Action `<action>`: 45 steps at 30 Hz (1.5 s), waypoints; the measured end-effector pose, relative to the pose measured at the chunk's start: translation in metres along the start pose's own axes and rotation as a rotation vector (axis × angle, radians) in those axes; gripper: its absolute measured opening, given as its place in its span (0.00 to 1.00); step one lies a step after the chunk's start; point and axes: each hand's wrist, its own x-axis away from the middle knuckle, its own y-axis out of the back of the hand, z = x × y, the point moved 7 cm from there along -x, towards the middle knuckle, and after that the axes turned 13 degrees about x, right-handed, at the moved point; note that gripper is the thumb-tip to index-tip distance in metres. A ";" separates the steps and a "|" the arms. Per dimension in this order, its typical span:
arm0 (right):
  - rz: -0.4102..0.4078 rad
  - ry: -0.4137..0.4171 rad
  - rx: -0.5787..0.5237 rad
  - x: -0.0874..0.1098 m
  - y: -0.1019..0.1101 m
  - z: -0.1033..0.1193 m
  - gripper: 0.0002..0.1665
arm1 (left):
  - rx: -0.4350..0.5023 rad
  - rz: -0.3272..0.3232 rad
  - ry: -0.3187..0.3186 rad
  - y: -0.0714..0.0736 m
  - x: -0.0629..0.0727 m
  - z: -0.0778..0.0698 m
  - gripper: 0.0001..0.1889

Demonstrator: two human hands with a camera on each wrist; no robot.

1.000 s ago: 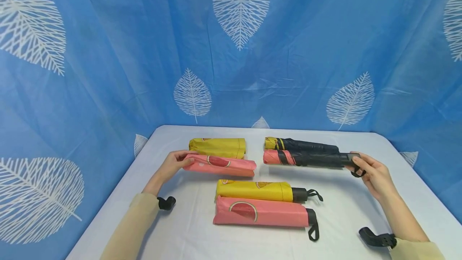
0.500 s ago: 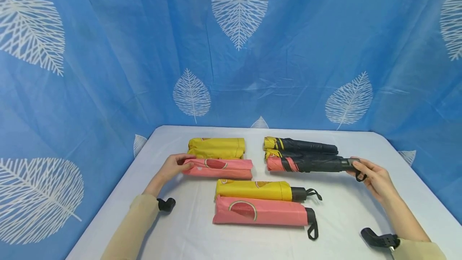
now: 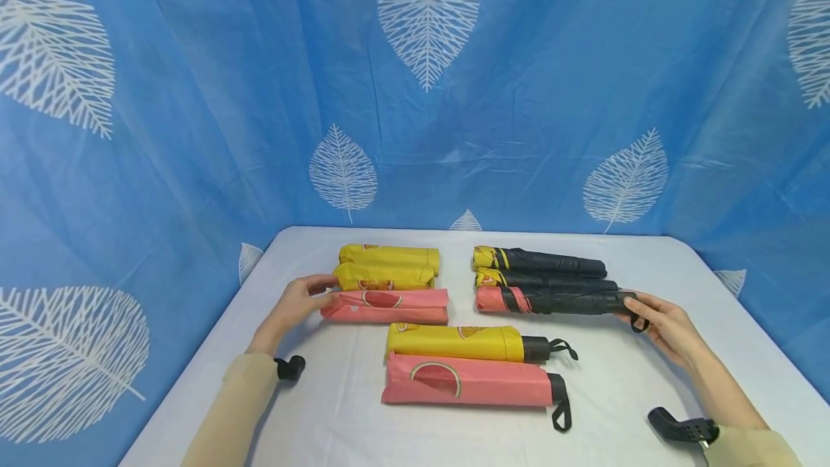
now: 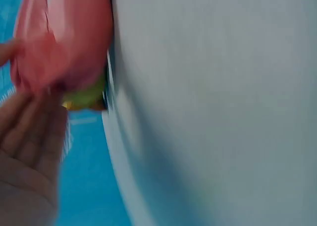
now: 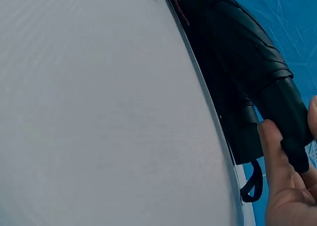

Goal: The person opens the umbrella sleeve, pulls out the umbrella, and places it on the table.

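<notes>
In the head view my left hand (image 3: pixel 297 305) pinches the left end of a flat pink umbrella cover (image 3: pixel 415 312) with a watermelon print. The left wrist view has the thumb on one side of that pink cover (image 4: pixel 74 32) and the fingers under its end. Across the table, my right hand (image 3: pixel 668 326) holds the black handle of a folded umbrella (image 3: pixel 558 301), black with a pink tip. Thumb and fingers sit on either side of the handle (image 5: pixel 282 107) in the right wrist view, its strap hanging down.
Two yellow umbrella covers (image 3: pixel 395 256) lie behind the pink one. Behind the held umbrella are two black umbrellas (image 3: pixel 551 263) with yellow tips. Nearer the front, a yellow covered umbrella (image 3: pixel 454 343) and a pink covered umbrella (image 3: pixel 493 384) lie on the white table (image 3: pixel 337 416).
The pink cover has come slightly left and forward, baring more of the yellow cover behind it. The pink-tipped umbrella has moved down toward the front, showing the second black umbrella behind.
</notes>
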 end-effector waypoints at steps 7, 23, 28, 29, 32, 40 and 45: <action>-0.059 -0.053 0.359 -0.009 0.005 -0.009 0.50 | 0.048 -0.014 -0.202 -0.004 0.000 -0.045 0.24; -0.175 0.021 0.670 -0.013 0.004 -0.012 0.46 | 0.044 0.471 -0.191 -0.114 0.017 -0.067 0.23; -0.187 0.027 0.700 -0.013 0.005 -0.011 0.46 | 0.046 0.551 -0.153 -0.125 0.017 -0.060 0.24; -0.188 0.027 0.710 -0.013 0.005 -0.011 0.46 | 0.045 0.568 -0.150 -0.127 0.018 -0.060 0.24; -0.196 0.031 0.740 -0.012 0.005 -0.009 0.46 | 0.014 0.598 -0.136 -0.132 0.019 -0.058 0.24; -0.204 0.064 0.785 -0.012 0.005 -0.007 0.43 | -0.025 0.607 -0.110 -0.141 0.019 -0.049 0.24; -0.195 0.068 0.781 -0.011 0.005 -0.008 0.44 | -0.041 0.602 -0.094 -0.145 0.018 -0.043 0.26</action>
